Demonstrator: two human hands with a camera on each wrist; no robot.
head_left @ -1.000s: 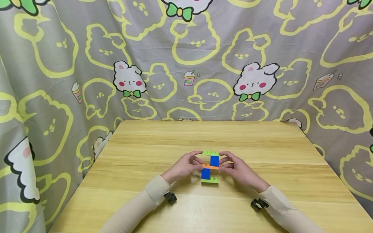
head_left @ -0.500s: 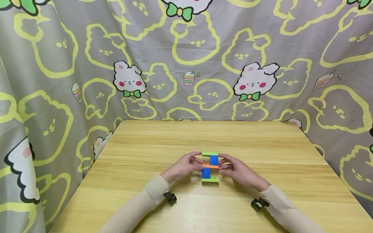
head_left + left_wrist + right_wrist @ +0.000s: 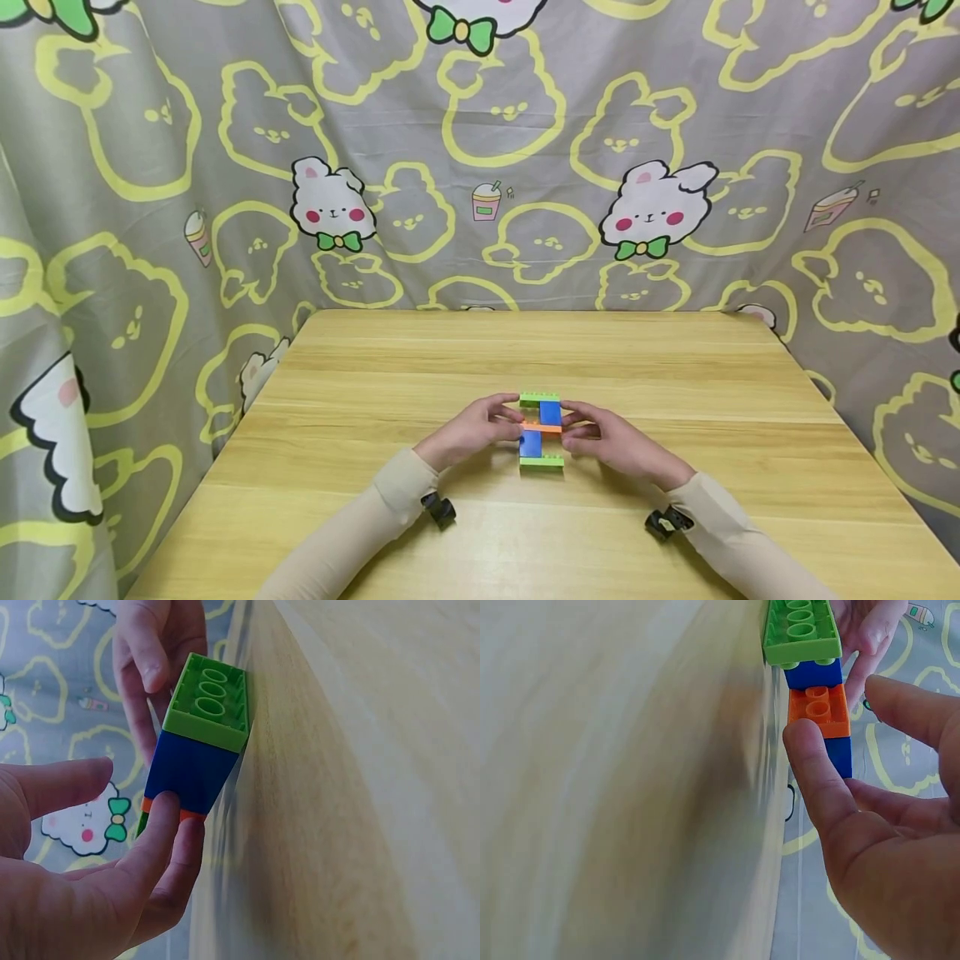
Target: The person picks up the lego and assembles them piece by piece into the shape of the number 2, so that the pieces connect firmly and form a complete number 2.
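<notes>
A small stack of toy building bricks lies tilted back near the middle of the wooden table. Its two green bricks, far (image 3: 539, 398) and near (image 3: 543, 462), sandwich two offset blue bricks and a thin orange brick (image 3: 543, 429). My left hand (image 3: 480, 427) holds its left side, fingertips on the near blue brick (image 3: 187, 769) and the orange edge in the left wrist view. On the opposite side, my right hand (image 3: 615, 437) grips around the orange brick, one fingertip against its hollow underside. One digit of each hand stands apart from the bricks. Part of the far end is hidden in the wrist views.
The light wood table (image 3: 375, 358) extends around the bricks. A grey curtain (image 3: 405, 100) with yellow outlines and white rabbit prints hangs behind it and along both sides. Dark wrist mounts (image 3: 438, 510) sit beneath the sleeves.
The brick stack tips further back, away from me; its far green end drops slightly and the blue faces look lighter. Both hands stay on its sides, the right lowering slightly.
</notes>
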